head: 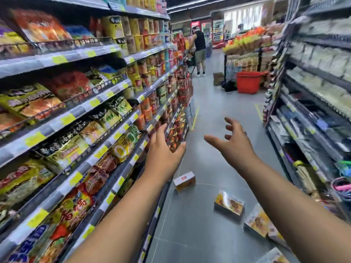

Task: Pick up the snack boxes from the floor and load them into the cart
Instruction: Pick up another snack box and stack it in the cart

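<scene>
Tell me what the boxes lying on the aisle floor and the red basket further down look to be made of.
The snack boxes and look like printed cardboard with a glossy finish: sharp folded edges, flat panels, light glare on top. The red basket looks like moulded plastic: uniform colour, smooth walls, thick rolled rim. Blur leaves finer texture unclear.

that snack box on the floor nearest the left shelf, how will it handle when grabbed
The snack box looks like thin printed card, so probably light and fairly stiff, though it may dent if squeezed. It stands on a narrow side, so a nudge could tip it over. Its flat faces should not roll.
</scene>
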The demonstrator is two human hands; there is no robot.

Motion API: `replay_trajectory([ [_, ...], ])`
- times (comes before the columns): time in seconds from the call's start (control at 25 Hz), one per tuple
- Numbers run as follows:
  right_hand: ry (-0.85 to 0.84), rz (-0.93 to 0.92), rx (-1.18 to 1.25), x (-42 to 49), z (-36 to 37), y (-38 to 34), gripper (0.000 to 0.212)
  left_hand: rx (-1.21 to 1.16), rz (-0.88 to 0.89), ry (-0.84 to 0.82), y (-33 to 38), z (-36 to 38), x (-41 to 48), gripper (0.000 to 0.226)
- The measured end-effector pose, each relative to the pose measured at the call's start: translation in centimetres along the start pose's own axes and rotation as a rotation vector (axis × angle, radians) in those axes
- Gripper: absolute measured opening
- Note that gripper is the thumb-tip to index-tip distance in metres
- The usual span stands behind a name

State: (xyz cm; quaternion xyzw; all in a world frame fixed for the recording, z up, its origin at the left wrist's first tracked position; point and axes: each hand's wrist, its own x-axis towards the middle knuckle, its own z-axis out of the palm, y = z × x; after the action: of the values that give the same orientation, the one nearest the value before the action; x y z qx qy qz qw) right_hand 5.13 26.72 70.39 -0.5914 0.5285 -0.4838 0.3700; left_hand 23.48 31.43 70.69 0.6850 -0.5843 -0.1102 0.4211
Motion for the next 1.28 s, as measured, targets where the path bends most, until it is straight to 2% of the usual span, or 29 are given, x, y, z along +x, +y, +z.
replay_trajectory([
  [0.28,0.047,0.079,-0.040,12.8,2.4,6.2,0.088,-0.042,-0.013,-0.115,-3.9,8.7,12.6,0.077],
  [0.56,-0.057,0.093,-0.073,28.8,7.2,10.7,0.088,-0.024,-0.096,-0.036,-9.2,15.3,25.3,0.073],
  [0.8,-0.134,0.134,-0.089,41.0,15.6,16.6,0.091,0.008,-0.175,-0.009,-16.5,21.9,36.0,0.072],
  [1.04,-0.090,0.291,-0.051,49.0,24.7,28.6,0.087,-0.002,-0.205,-0.036,-27.1,30.3,44.1,0.068],
  [1.28,-0.097,0.390,-0.069,54.1,31.8,43.7,0.083,0.037,-0.283,-0.047,-41.0,39.8,47.0,0.068],
])
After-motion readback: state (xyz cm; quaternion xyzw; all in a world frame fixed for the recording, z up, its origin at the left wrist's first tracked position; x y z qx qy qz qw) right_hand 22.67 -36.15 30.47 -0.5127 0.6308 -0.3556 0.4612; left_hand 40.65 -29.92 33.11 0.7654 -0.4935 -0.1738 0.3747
